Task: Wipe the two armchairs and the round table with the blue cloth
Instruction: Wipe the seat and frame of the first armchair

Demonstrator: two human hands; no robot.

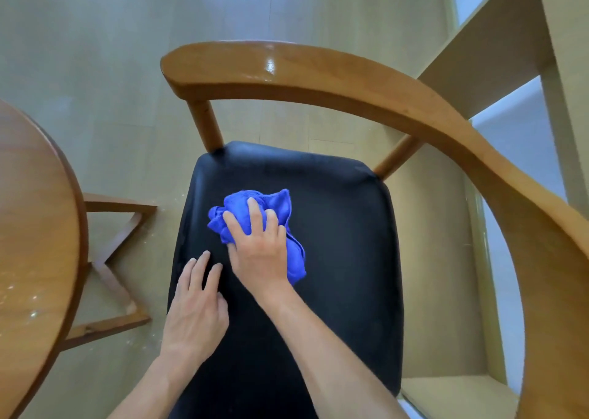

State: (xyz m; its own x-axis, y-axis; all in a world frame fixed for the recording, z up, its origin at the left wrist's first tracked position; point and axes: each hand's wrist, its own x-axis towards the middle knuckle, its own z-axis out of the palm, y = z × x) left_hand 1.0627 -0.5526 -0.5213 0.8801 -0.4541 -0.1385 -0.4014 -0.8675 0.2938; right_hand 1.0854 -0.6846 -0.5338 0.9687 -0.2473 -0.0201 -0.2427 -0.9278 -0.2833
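A wooden armchair (pixel 318 71) with a black padded seat (pixel 334 227) is seen from above, its curved wooden armrest rail arching from the upper middle round to the right edge of the view. The blue cloth (pixel 251 208) lies bunched on the seat, a little left of the seat's centre and towards its far end. It is pressed down onto the black upholstery by the right hand (pixel 259 253), whose fingers are spread over the top of the cloth and curled slightly into its folds, so the grip is closed loosely on the cloth. Part of the cloth is left showing beyond the fingertips and along the right side of the hand. The left hand (pixel 194 310) is laid flat on the seat just beside the right wrist, near the seat's left edge; its fingers are straight and relaxed and nothing is held in it. Both forearms are bare. The round wooden tabletop (pixel 35 227) is seen at the left edge, close beside the chair, with its crossed wooden base (pixel 118 253) visible on the pale floor (pixel 95 68) beneath. A pale wooden frame (pixel 497 46) stands at the upper right.
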